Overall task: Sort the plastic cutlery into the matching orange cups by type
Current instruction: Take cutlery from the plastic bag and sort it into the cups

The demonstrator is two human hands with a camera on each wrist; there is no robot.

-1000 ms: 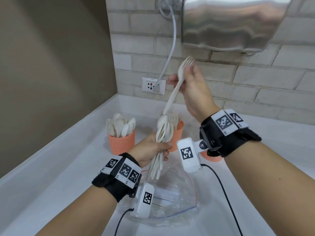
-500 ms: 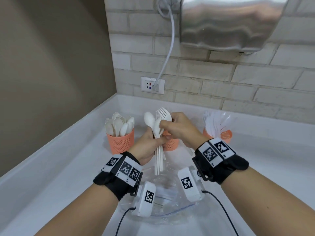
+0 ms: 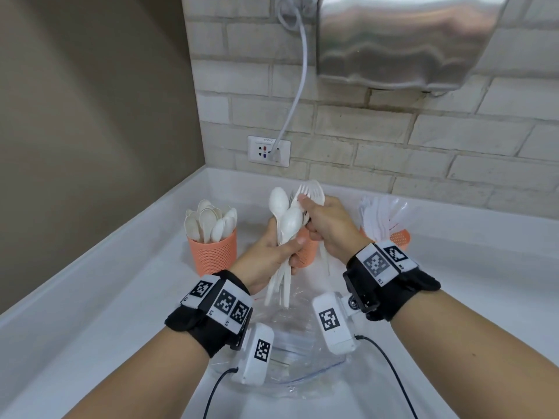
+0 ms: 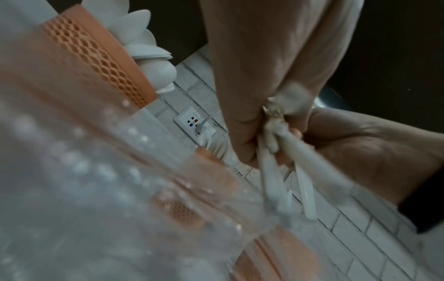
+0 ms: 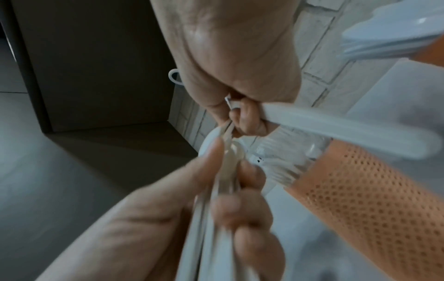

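Holding the bunch of spoons and forks (image 3: 282, 237) tight in my left hand (image 3: 266, 255), my right hand (image 3: 325, 225) is pinching one fork (image 3: 311, 192). Pulling fast might be dragging others out, missing the middle cup (image 3: 307, 252) right behind my hands.

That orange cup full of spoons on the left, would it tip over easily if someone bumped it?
Probably yes. The spoon cup looks like thin mesh plastic, so likely light. Its spoons stand well above the rim and splay outward, which suggests top-heaviness. On the smooth white counter it might slide before tipping.
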